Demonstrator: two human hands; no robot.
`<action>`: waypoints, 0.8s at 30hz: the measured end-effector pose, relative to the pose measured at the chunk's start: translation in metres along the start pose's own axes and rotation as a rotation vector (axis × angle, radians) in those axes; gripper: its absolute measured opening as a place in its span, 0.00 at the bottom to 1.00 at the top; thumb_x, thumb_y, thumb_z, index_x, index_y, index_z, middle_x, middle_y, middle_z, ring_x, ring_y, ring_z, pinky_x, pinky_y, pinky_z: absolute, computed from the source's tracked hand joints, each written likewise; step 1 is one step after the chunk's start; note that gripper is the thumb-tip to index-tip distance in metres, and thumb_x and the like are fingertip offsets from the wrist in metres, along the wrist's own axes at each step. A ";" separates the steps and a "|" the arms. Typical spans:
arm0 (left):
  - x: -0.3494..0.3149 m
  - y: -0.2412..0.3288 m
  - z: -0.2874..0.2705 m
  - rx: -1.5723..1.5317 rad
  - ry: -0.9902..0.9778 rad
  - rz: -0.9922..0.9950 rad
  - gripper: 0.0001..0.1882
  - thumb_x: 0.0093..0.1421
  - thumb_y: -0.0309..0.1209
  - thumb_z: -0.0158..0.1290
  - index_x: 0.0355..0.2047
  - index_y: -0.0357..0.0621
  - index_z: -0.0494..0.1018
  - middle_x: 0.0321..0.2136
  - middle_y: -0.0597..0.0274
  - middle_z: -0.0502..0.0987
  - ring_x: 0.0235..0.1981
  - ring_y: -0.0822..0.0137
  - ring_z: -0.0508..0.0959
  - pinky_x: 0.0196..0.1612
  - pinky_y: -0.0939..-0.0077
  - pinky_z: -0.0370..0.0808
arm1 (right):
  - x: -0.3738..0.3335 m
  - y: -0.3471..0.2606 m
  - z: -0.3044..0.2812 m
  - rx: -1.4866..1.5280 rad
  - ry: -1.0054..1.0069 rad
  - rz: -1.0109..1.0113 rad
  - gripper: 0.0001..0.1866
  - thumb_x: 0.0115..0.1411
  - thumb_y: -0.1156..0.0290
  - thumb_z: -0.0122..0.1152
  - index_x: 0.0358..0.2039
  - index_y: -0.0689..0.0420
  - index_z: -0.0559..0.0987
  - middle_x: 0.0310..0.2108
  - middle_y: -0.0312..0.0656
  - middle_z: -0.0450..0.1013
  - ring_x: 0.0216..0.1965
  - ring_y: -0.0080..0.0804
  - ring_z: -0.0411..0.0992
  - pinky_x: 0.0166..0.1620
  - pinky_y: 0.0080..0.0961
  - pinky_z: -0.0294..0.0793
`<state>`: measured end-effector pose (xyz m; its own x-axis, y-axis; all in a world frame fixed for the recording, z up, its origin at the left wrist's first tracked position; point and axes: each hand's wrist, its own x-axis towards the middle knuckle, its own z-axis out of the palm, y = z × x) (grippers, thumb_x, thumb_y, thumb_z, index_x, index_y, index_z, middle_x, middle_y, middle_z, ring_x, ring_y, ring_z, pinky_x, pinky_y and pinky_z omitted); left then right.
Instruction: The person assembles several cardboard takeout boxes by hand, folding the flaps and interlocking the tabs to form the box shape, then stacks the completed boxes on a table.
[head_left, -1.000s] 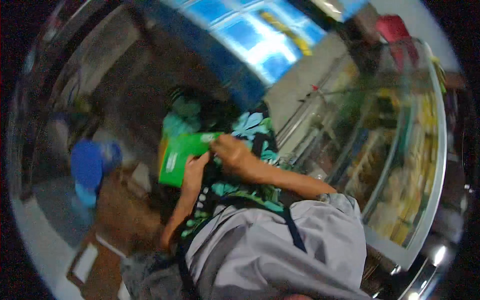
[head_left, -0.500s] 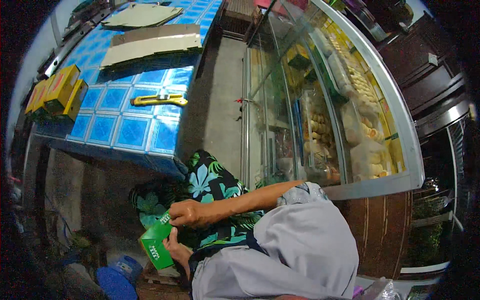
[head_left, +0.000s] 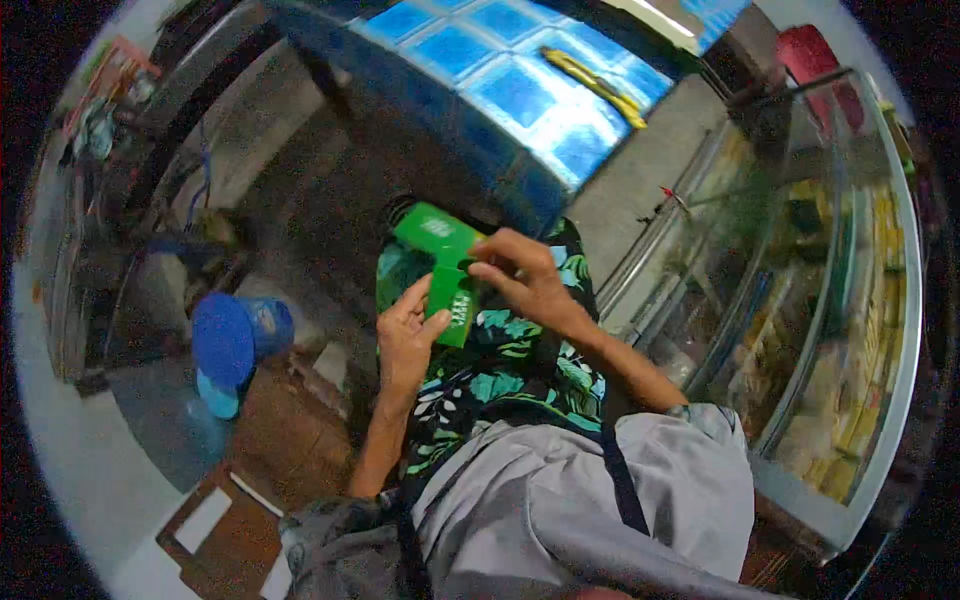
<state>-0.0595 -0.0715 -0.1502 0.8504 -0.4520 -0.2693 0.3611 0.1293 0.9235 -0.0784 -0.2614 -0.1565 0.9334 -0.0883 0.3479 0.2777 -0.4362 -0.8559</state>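
Note:
A small green cardboard box (head_left: 455, 285) with white print is held above my lap. Two of its panels show, set at an angle to each other, with a gap or fold between them on the right side. My left hand (head_left: 403, 335) grips the lower panel, its thumb across the front and the other fingers partly hidden behind. At the box's right edge is my right hand (head_left: 525, 278), fingers bent and thumb and fingertips pinched at the fold. A dark leaf-patterned apron (head_left: 500, 365) covers my lap beneath.
Ahead stands a table with a blue tiled cover (head_left: 510, 85), and a yellow box cutter (head_left: 595, 85) lies on it. A glass display case (head_left: 900, 380) borders my right. On the left are a blue-lidded tub (head_left: 225, 340) and a brown wooden surface (head_left: 270, 440).
The view has swung left, bringing both forearms and the blue tub more into sight. The box is turned and its upper panel angled apart. My right hand now sits at its right edge.

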 end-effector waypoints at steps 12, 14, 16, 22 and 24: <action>-0.004 -0.006 -0.007 0.371 -0.259 -0.035 0.26 0.46 0.19 0.55 0.49 0.32 0.70 0.41 0.56 0.77 0.40 0.69 0.76 0.44 0.78 0.72 | 0.038 0.018 -0.039 -0.014 -0.844 0.080 0.13 0.50 0.62 0.63 0.31 0.59 0.76 0.23 0.43 0.74 0.24 0.34 0.72 0.28 0.33 0.68; -0.001 -0.015 -0.014 0.313 -0.256 -0.075 0.25 0.46 0.18 0.56 0.49 0.31 0.70 0.40 0.55 0.77 0.39 0.68 0.77 0.42 0.79 0.72 | 0.036 0.013 -0.046 0.065 -0.779 0.157 0.11 0.51 0.65 0.63 0.28 0.60 0.76 0.21 0.39 0.73 0.24 0.26 0.69 0.29 0.29 0.67; 0.006 -0.025 -0.018 -0.015 -0.207 -0.251 0.23 0.49 0.20 0.56 0.48 0.29 0.70 0.38 0.56 0.77 0.36 0.69 0.76 0.40 0.79 0.72 | 0.029 0.015 -0.050 0.230 -0.712 0.150 0.11 0.54 0.66 0.62 0.26 0.61 0.74 0.20 0.37 0.70 0.25 0.20 0.65 0.29 0.26 0.65; 0.032 -0.012 -0.020 -0.029 -0.078 -0.280 0.18 0.53 0.26 0.57 0.43 0.29 0.72 0.32 0.58 0.78 0.29 0.71 0.76 0.34 0.80 0.73 | 0.025 -0.007 -0.031 0.234 -0.695 -0.111 0.09 0.54 0.71 0.59 0.26 0.64 0.72 0.22 0.43 0.68 0.26 0.35 0.68 0.31 0.32 0.66; 0.040 0.006 -0.009 0.036 -0.001 -0.191 0.13 0.53 0.27 0.58 0.37 0.30 0.75 0.25 0.60 0.77 0.23 0.71 0.76 0.29 0.81 0.72 | 0.028 -0.013 -0.028 0.202 -0.695 -0.138 0.08 0.53 0.72 0.58 0.26 0.64 0.71 0.23 0.44 0.67 0.27 0.38 0.68 0.31 0.33 0.66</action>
<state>-0.0200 -0.0811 -0.1578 0.7676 -0.4657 -0.4403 0.5017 0.0093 0.8650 -0.0618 -0.2830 -0.1250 0.7974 0.5722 0.1919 0.3767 -0.2234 -0.8990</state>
